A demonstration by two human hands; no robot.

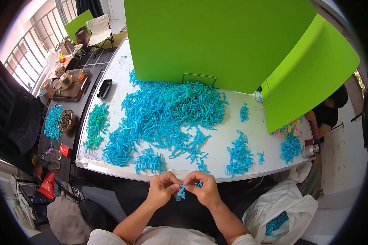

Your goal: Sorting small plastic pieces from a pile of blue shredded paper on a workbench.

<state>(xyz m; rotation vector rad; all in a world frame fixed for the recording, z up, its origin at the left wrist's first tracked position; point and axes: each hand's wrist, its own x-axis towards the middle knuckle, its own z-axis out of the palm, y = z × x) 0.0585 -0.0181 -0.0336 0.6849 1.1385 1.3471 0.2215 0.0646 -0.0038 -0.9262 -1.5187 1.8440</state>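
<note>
Across the white table (255, 130), I note a tall green panel (221, 41) standing on the far part, presumably as a divider. On the table's middle lies a heap of blue pieces (159, 110), apparently for easy reach; small groups (239, 157) sit nearer its front edge, seemingly to stay separate. Just off that edge, left hand (163, 190) and right hand (204, 191) are closed, fingertips pinching a small blue piece (181, 193) between them, likely for fine control; more blue shows at the right fingers.
</note>
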